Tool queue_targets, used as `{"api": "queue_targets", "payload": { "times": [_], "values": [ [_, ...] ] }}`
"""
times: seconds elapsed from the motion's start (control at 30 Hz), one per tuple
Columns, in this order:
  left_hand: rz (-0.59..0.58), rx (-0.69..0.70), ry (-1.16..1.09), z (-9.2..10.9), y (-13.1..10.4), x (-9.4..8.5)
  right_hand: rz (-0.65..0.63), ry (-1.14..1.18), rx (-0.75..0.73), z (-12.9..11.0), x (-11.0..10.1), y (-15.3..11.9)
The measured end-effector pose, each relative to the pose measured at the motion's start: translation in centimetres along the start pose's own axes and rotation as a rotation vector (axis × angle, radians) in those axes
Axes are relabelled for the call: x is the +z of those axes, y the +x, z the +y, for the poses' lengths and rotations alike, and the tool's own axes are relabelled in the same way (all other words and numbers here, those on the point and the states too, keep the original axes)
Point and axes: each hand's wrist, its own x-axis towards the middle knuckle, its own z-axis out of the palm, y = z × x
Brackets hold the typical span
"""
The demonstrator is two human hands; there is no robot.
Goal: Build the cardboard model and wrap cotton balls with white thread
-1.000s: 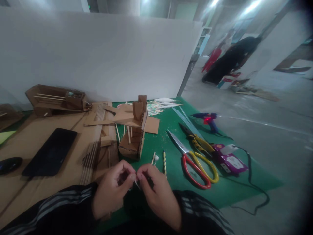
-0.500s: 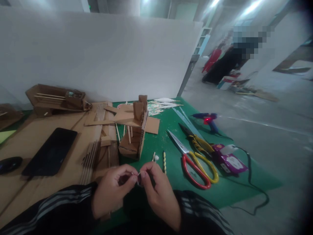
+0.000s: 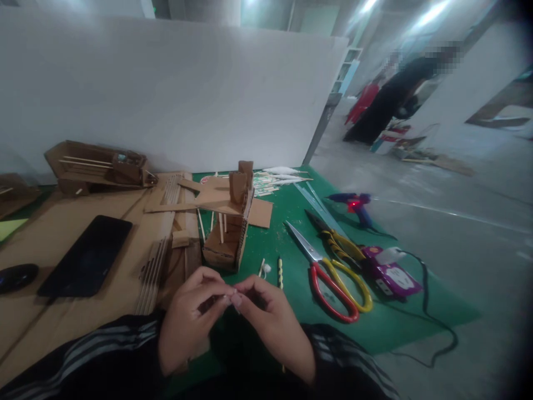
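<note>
My left hand (image 3: 194,316) and my right hand (image 3: 272,322) meet low in the middle of the view, thumbs and forefingers pinched together. Whatever lies between the fingertips is too small to make out. Just beyond them on the green mat (image 3: 266,239) are a short stick (image 3: 261,268), a small white lump (image 3: 267,269) and a yellow-and-black patterned stick (image 3: 280,272). A cardboard structure propped on thin sticks (image 3: 222,244) stands ahead of my hands. Right of my right hand lie scissors (image 3: 333,291) with one red and one yellow handle.
Pliers (image 3: 339,239), a purple power block (image 3: 389,272) with a cable, and a lit glue gun (image 3: 353,204) are on the right. A black phone (image 3: 87,255) rests on cardboard at left, near a long cardboard box (image 3: 100,161). A person (image 3: 385,103) bends over in the background.
My fingertips have come closer together, and the left fingers have folded further over the pinch point. The person in the background has shifted a little. Tools and cardboard stay put.
</note>
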Motion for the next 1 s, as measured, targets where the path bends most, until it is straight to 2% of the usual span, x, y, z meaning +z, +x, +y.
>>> {"api": "queue_targets", "payload": {
  "times": [0.13, 0.3, 0.37, 0.53, 0.63, 0.8, 0.9, 1.0],
  "values": [
    [0.008, 0.105, 0.034, -0.1, 0.0, -0.1, -0.015, 0.119, 0.083, 0.2, -0.2, 0.3],
    [-0.001, 0.215, 0.059, -0.1, 0.2, -0.3, -0.029, 0.146, 0.046, 0.2, -0.2, 0.4],
    [0.010, 0.160, 0.056, 0.1, 0.1, -0.2, -0.025, 0.133, 0.035, 0.3, -0.2, 0.3],
    [0.080, -0.197, -0.108, 0.5, -0.6, 0.5, -0.014, 0.072, 0.042, 0.2, -0.2, 0.2],
    [0.085, -0.267, -0.180, 0.5, -0.8, 0.6, 0.014, 0.027, 0.014, -0.2, -0.1, 0.1],
    [-0.054, -0.109, -0.006, 0.5, -0.1, -0.2, 0.037, -0.159, -0.072, -0.5, 0.1, -0.2],
    [-0.073, -0.009, 0.006, 0.6, 0.2, -0.5, 0.025, -0.226, -0.095, -0.4, 0.2, -0.4],
    [-0.090, -0.021, -0.029, 0.6, 0.3, -0.4, 0.005, -0.270, -0.117, -0.3, 0.1, -0.4]
  ]
}}
